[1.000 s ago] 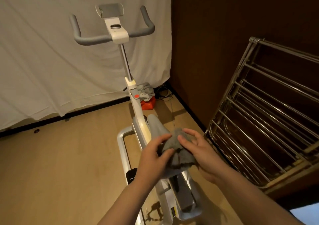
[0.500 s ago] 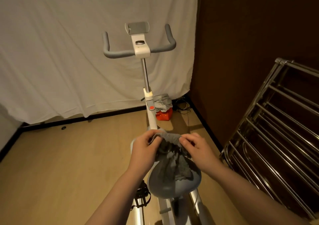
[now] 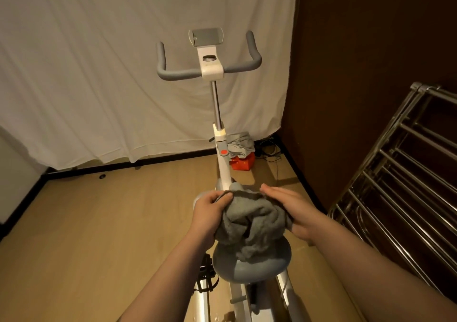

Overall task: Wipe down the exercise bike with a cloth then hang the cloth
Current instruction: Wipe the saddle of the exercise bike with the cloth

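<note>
A white exercise bike [image 3: 220, 153] stands in front of me, with grey handlebars [image 3: 173, 74] up high and a blue-grey saddle [image 3: 249, 264] low in the middle. A crumpled grey cloth [image 3: 252, 222] lies bunched over the saddle's front. My left hand [image 3: 207, 213] pinches the cloth's upper left edge with thumb and curled fingers. My right hand [image 3: 289, 210] rests on the cloth's right side with its fingers straight and together. The cloth hides the saddle's nose.
A metal drying rack [image 3: 405, 180] leans along the dark wall at the right. A red box [image 3: 242, 162] with grey fabric on it sits on the wood floor behind the bike, by some cables. A white sheet [image 3: 99, 74] hangs at the back.
The view has risen and swung left, bringing the saddle under the hands. The cloth has spread out more. My right hand's fingers have straightened and now lie flat on the cloth.
</note>
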Action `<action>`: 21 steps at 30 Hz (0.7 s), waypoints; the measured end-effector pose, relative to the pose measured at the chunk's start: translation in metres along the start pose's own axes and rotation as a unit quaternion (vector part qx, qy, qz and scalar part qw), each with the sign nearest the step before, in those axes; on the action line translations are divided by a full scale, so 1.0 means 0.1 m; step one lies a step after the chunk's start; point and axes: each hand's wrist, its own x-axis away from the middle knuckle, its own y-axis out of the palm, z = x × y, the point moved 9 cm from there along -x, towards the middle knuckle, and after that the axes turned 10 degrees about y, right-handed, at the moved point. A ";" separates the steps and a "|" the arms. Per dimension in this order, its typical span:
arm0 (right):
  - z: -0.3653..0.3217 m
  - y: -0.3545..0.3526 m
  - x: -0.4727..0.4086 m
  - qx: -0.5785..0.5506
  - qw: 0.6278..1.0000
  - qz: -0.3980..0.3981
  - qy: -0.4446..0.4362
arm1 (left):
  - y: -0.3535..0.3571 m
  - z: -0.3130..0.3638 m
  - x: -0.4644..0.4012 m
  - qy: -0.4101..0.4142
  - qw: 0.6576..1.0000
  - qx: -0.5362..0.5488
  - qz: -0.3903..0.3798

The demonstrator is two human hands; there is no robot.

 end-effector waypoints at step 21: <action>0.62 -0.51 -0.01 0.238 0.941 0.239 -0.014 | -0.09 -0.46 0.33 -0.010 0.980 -0.196 -0.026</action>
